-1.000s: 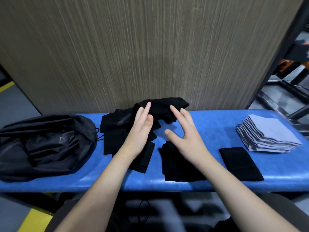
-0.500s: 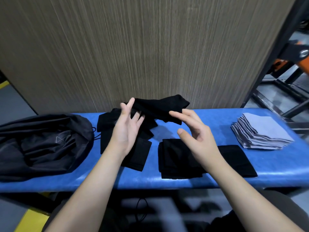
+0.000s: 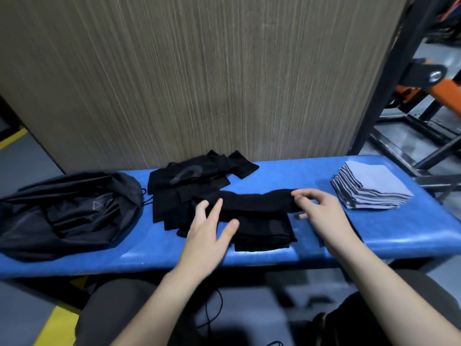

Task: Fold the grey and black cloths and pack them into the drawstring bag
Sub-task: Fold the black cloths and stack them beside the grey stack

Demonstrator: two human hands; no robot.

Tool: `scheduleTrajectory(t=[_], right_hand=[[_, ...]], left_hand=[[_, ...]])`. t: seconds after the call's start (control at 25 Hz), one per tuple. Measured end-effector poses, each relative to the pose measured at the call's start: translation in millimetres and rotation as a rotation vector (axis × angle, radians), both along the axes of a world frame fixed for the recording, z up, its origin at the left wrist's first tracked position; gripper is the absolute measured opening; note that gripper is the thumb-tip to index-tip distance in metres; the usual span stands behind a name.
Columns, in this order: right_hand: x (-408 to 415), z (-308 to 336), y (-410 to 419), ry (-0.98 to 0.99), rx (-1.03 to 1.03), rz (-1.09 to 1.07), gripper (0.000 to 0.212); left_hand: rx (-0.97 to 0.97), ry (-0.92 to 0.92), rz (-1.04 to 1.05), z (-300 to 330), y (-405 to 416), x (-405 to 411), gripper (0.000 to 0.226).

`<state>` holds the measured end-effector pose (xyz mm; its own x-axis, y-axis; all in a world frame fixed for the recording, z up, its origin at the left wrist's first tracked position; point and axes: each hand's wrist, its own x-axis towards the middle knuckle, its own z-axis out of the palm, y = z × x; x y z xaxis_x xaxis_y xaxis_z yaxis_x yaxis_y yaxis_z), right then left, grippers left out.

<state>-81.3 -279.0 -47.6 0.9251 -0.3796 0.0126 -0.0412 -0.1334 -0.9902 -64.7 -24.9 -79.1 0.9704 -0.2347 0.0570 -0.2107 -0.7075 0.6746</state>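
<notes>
Blue bench (image 3: 411, 228) before wood-grain panel (image 3: 199, 71); left hand (image 3: 207, 228) spread on black cloth (image 3: 257, 203); right hand (image 3: 321, 211) pinches it

Black fabric cloths (image 3: 189, 193), grey folded cloth stack (image 3: 371, 188), black drawstring bag (image 3: 62, 211), blue padded desk (image 3: 374, 236), brown streaked wall panel (image 3: 199, 78).

A tall panel (image 3: 199, 83) of brown-grey wood grain with fine upright streaks stands close behind the blue padded table (image 3: 287, 176) and fills most of the view; light falls evenly on it. To the left lies a grey floor (image 3: 22, 166) marked with a yellow line (image 3: 12, 139). To the right a black metal post (image 3: 390, 78) leans upward; beyond it are dark floor bars and an orange machine part (image 3: 446, 93).
</notes>
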Motion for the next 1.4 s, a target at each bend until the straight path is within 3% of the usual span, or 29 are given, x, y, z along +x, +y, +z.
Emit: scheduleTrajectory(t=[0.16,0.32,0.48,0.64,0.8,0.92,1.04,1.12,1.4], right_hand=[[-8,-23,-12,0.204,-0.200,-0.048,0.006],[-8,-36,-20,0.236,-0.290,-0.085,0.018],[-11,-32,-22,0.135,-0.287,-0.080,0.038],[-11,-30,-19,0.194,-0.097,-0.073,0.050],[-9,-32,-24,0.095,-0.245,-0.074,0.053],[-9,-27,-26,0.043,-0.407,-0.092,0.050],[-9,-24,-25,0.023,-0.540,-0.114,0.045],[-9,-23,-19,-0.022,-0.566,-0.103,0.042],[3,-8,37,-0.198,-0.567,0.043,0.039]], left_hand=[[0.137,0.064,-0.007,-12,-5,-26,0.066],[0.043,0.073,0.044,-12,1,-17,0.058],[-0.276,0.115,0.042,-10,0,-3,0.048],[-0.792,0.337,0.111,-10,-1,5,0.049],[-1.017,0.402,0.066,-5,-4,8,0.032],[-0.948,0.393,0.072,-5,-8,13,0.029],[-0.539,0.221,0.040,-8,-16,11,0.033],[-0.389,0.144,0.007,-7,-24,8,0.041],[-0.472,0.101,0.044,-3,-25,4,0.041]])
